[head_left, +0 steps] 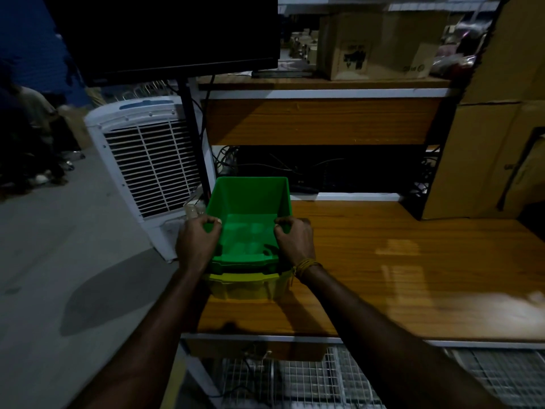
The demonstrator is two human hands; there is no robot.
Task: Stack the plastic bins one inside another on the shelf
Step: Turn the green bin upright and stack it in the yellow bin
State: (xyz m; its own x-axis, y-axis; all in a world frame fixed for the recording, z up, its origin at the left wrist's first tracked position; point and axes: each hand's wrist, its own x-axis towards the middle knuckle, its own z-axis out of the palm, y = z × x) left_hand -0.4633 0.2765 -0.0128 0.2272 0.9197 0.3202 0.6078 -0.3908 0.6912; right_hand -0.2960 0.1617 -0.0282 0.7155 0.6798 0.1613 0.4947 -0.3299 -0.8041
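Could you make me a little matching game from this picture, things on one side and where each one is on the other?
Things:
1. green bin
2. yellow bin
3. cardboard box
4. white air cooler

Places:
a. on the floor, left of the shelf
b. on the upper shelf
c. gripped by both hands
d. under the green bin, on the wooden shelf

Pairs: 1-c, 2-d, 3-b, 4-a

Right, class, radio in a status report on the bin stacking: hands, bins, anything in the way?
Both hands, left and right, gripping green bin by its side walls. Green bin nested in yellow bin on wooden shelf. Nothing in the way.
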